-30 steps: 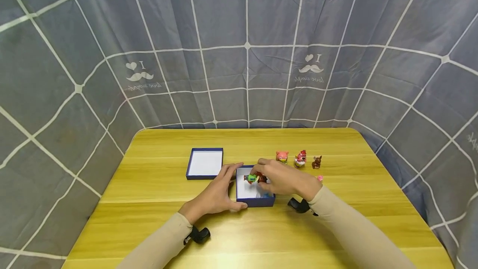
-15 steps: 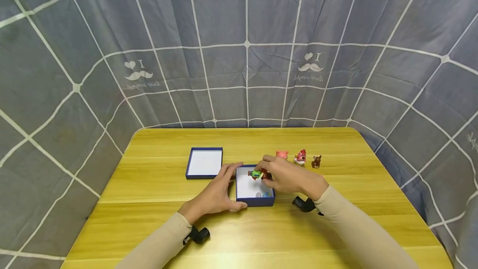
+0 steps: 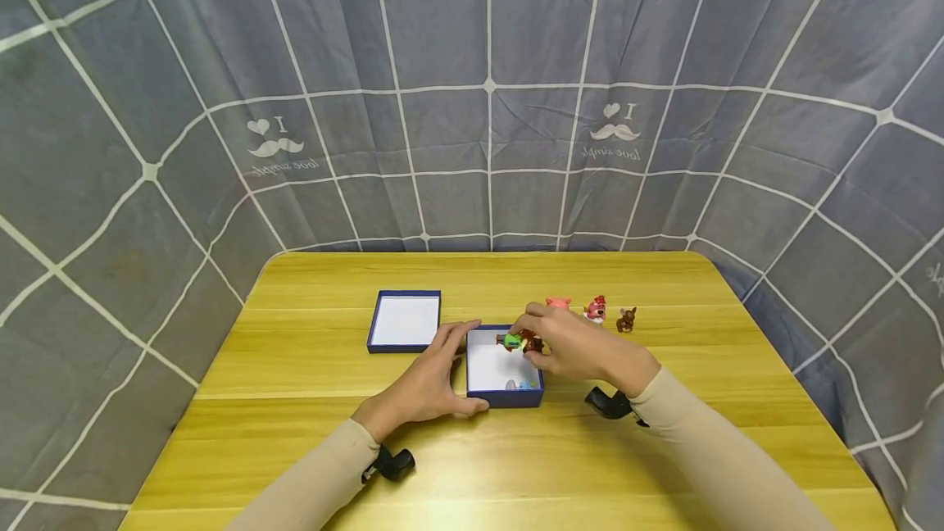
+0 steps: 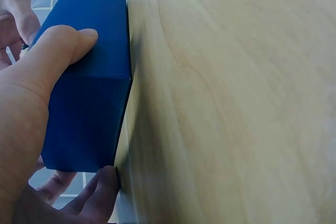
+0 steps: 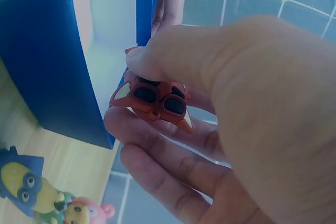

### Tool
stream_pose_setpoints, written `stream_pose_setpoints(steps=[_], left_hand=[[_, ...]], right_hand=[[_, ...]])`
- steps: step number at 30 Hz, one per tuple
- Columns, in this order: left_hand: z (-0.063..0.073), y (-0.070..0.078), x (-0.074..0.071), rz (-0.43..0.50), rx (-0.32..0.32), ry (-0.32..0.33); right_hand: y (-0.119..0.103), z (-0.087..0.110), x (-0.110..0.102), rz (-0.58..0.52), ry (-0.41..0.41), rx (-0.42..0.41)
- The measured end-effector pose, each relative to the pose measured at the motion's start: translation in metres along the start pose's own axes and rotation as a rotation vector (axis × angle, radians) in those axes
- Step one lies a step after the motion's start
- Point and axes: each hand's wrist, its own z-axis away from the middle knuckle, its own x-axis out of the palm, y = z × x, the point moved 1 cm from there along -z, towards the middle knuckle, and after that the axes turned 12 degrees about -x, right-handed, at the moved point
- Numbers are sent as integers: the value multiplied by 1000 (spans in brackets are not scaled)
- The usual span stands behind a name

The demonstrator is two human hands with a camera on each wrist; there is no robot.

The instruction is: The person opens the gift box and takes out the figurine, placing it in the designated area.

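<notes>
The dark blue box (image 3: 505, 400) with a white inside stands on the table, its top uncovered. My left hand (image 3: 422, 388) grips its left side, the thumb (image 4: 58, 51) on the front wall and fingers round the back corner. Above the box's right half, my right hand (image 3: 571, 344) pinches a small fox figurine (image 5: 157, 100) between thumb and fingers. This figurine lies sideways, its green body (image 3: 510, 342) pointing left and its orange-brown head towards my palm. Small grey and blue things (image 3: 526, 384) lie inside the box at the front right corner; their kind is unclear.
A blue-edged lid (image 3: 404, 320) lies white side up behind my left hand. Behind my right hand stand a pink figurine (image 3: 558, 302), a red-and-white one (image 3: 595, 310) and a brown one (image 3: 626, 319). A yellow-and-blue figurine (image 5: 29, 184) appears in the right wrist view.
My right hand has drawn the fox figurine to the right across the box, uncovering the grey and blue things. My left hand stays on the box.
</notes>
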Motion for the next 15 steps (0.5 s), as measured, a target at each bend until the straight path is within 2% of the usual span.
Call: stream_pose_setpoints(steps=[9,15], left_hand=[[-1,4,0,18,-2,0],[-2,4,0,15,-9,4]], right_hand=[[6,8,-9,43,43,-24],[10,13,-16,45,40,-23]])
